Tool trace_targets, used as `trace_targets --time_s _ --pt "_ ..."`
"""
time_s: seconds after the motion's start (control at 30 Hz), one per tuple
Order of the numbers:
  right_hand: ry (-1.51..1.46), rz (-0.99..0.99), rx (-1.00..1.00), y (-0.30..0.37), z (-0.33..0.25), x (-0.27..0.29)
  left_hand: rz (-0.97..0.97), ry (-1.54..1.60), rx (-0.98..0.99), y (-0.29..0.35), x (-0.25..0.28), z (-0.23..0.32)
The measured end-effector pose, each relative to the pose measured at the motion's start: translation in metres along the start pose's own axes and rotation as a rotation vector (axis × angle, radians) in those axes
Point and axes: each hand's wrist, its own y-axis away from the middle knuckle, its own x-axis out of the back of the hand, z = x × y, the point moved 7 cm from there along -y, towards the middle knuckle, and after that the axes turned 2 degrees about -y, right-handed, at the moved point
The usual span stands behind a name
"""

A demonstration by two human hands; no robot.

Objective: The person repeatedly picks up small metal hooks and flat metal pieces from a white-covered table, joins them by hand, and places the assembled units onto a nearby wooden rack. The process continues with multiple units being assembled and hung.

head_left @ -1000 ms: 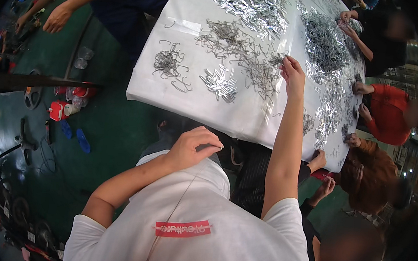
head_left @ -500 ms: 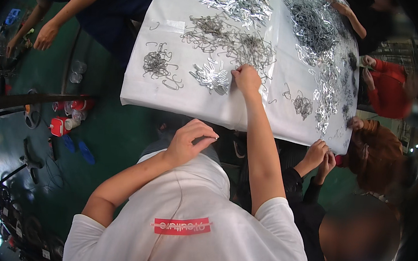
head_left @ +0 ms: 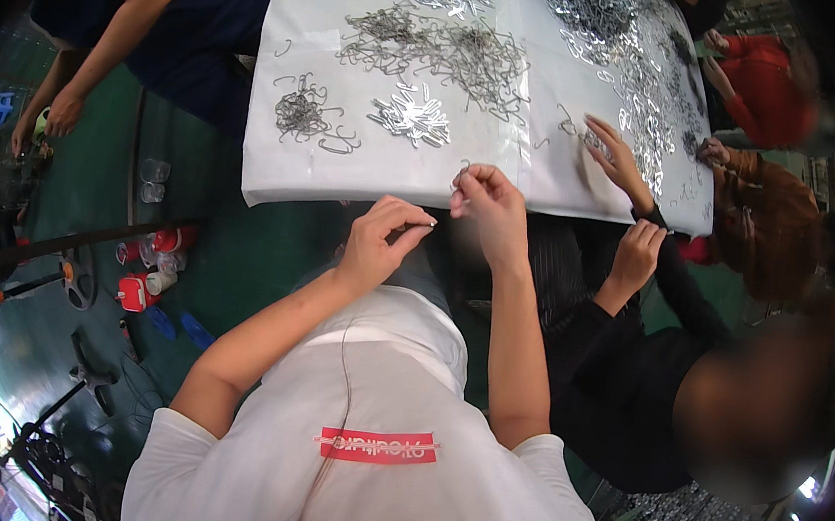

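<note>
Metal bit (head_left: 432,223): pinched between the person's left hand (head_left: 379,245) fingertips, before the table (head_left: 330,182). Right hand (head_left: 491,210) just beside; fingertips together, apparently on a wire hook (head_left: 464,168). Loosened pinch could drop either. Shirt label (head_left: 380,446): red, white lettering, upside down.

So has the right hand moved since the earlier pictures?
Yes: the right hand has moved from the hooks back to the near edge of the table.
</note>
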Motion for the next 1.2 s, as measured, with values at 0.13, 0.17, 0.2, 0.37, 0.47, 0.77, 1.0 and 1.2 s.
trace_targets --time_s 0.13,0.17,0.2,0.37,0.47,0.77,1.0,1.2 --pt "-0.125 0.08 0.021 0.057 0.008 -0.014 -0.015 0.018 0.017 0.004 -0.001 0.002" --pt "-0.095 0.102 0.021 0.065 0.011 -0.015 -0.013 0.026 0.019 0.005 -0.001 0.003" --pt "-0.084 0.125 0.053 0.07 0.012 -0.015 -0.009 0.034 0.021 0.006 -0.003 0.004" --pt "-0.027 0.178 0.222 0.076 0.016 -0.012 -0.001 0.044 0.008 0.008 -0.006 0.008" --pt "0.049 0.254 0.282 0.077 0.017 -0.007 0.012 0.042 0.001 0.007 -0.009 0.009" --pt "0.275 0.354 0.588 0.084 0.012 -0.009 0.046 -0.009 -0.095 0.007 -0.021 0.001" --pt "0.36 0.356 0.575 0.086 0.015 0.005 0.089 -0.383 -0.195 -0.081 -0.014 -0.067" --pt "0.335 0.39 0.559 0.083 0.014 0.022 -0.054 -0.765 -0.11 -0.143 -0.045 -0.111"
